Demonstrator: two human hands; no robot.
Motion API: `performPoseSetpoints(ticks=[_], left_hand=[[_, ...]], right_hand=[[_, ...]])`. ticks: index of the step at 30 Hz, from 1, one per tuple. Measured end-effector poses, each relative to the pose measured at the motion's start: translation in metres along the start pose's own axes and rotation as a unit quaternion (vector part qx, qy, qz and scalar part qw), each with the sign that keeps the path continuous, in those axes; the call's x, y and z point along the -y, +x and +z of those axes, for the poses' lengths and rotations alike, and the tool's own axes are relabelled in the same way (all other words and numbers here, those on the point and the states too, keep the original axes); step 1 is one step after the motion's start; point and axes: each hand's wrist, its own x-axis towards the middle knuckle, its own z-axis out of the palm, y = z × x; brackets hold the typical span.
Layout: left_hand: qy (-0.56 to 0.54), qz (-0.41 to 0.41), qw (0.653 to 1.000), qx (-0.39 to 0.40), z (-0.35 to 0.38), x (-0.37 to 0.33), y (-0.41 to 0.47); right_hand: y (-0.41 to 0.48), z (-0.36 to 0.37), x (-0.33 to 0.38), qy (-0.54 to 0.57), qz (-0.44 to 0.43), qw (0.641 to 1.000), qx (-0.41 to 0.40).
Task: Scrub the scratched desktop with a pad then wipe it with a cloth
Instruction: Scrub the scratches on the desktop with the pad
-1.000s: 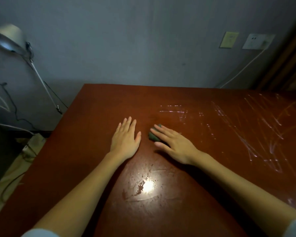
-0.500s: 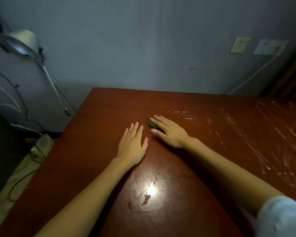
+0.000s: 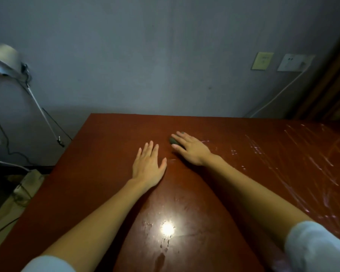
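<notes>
Red-brown worktop (image 3: 106,173), scratches at right | 1 dark pad (image 3: 172,140) far-centre, pressed under straight fingers of right hand (image 3: 190,149) | left hand (image 3: 148,165) flat, palm down, holding nothing | 2 hands, 1 lamp (image 3: 4,57) at left

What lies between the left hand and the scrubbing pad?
Only bare desktop, as the head view shows; the left hand and the pad are apart.

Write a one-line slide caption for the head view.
Right hand presses a dark pad onto the scratched desktop while the left hand rests flat beside it.
</notes>
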Motion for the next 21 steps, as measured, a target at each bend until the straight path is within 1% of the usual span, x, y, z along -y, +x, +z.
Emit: performPoseSetpoints(ticks=[3,5,7,10,12,14,16,18,20,21], left_hand=[[0.014,0.003,1.000,0.013,0.001,0.001,0.012],[0.025,0.008,0.999,0.019,0.001,0.003,0.017],[0.027,0.019,0.999,0.025,0.001,0.005,0.019],[0.028,0.024,0.999,0.018,0.002,0.006,0.019],[0.019,0.018,1.000,0.005,0.002,0.005,0.020],[0.015,0.015,1.000,-0.006,0.001,0.003,0.021],[0.015,0.013,1.000,-0.010,0.001,0.003,0.022],[0.017,0.014,1.000,-0.012,0.001,0.004,0.022],[0.013,0.014,1.000,-0.012,0.001,0.004,0.022],[0.010,0.013,1.000,-0.011,0.002,0.004,0.022]], right_hand=[[-0.025,0.010,0.014,0.005,-0.096,0.995,-0.012],[-0.048,0.011,0.001,0.014,-0.119,0.993,-0.023],[-0.057,0.004,-0.023,0.014,-0.082,0.996,-0.024],[-0.041,-0.007,-0.056,0.018,-0.002,1.000,-0.019],[-0.016,-0.007,-0.056,0.008,0.018,1.000,-0.018],[0.008,-0.003,-0.040,0.004,0.018,1.000,-0.016],[0.018,0.003,-0.017,0.001,-0.012,1.000,-0.013],[0.010,0.008,-0.004,-0.003,-0.069,0.998,-0.011],[-0.009,0.007,-0.010,0.015,-0.120,0.993,0.002],[-0.017,0.003,-0.018,0.030,-0.128,0.991,0.014]])
